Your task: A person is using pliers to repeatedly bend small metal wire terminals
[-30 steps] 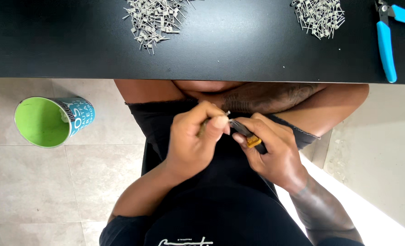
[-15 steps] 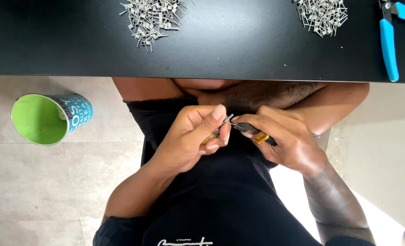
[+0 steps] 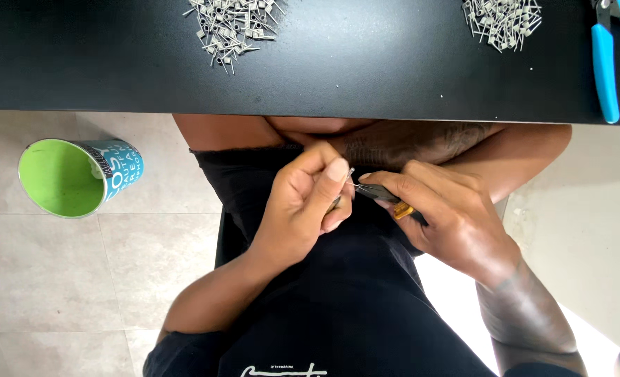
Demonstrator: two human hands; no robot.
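Your left hand (image 3: 303, 209) pinches a thin metal pin (image 3: 349, 174) between thumb and forefinger, the other fingers curled in, while your right hand (image 3: 443, 216) is closed round a small dark hand tool with a yellow-orange part (image 3: 402, 209), its tip meeting the pin. Both sit over your lap, just below the near edge of the bench (image 3: 324, 77). By the look of it, you are partway through working a single pin with the tool; the next move likely calls for a steady pinch and a fine, small motion at the tip, since the piece is slim and easy to lose. The pin looks stiff, bright and slender. On the matte black bench, two loose heaps of grey pins (image 3: 234, 26) (image 3: 502, 21) lie toward its far edge, well apart, and blue-handled pliers (image 3: 605, 66) rest near its right end. On the tiled floor to your left lies a paper cup (image 3: 76, 178), green inside, on its side.
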